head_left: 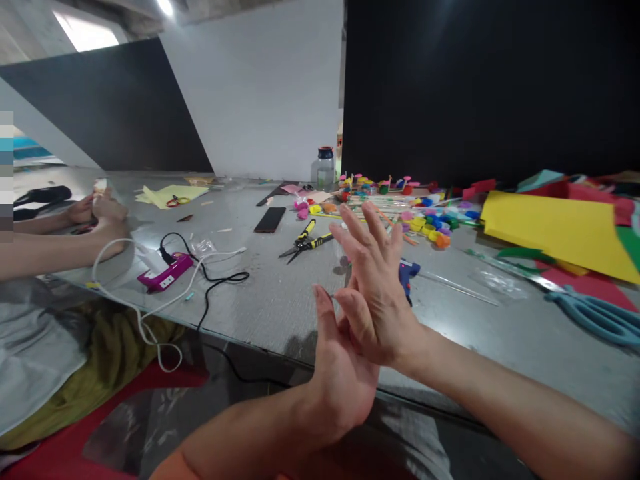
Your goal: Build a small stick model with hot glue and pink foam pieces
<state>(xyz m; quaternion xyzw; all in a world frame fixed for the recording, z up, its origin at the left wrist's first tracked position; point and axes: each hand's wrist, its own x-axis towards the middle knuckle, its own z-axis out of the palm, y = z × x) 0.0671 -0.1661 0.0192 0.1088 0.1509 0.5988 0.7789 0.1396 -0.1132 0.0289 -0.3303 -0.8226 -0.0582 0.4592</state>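
Note:
My left hand (345,387) is held up at the table's front edge, its thumb stretched upward and its other fingers mostly hidden behind my right hand. My right hand (385,300) rests against the left one, fingers spread, and nothing shows in its grip. Just behind my right hand lies a blue glue gun (409,272), partly covered. Left of the hands, a cutting tool with yellow and black handles (306,241) lies spread on the grey table (260,293).
A magenta power strip (167,272) with white and black cables lies left, near a co-worker's hands (107,203). A phone (271,219), a bottle (325,169) and colourful caps (433,227) sit farther back. At right are yellow sheets (550,227) and blue-handled scissors (595,315).

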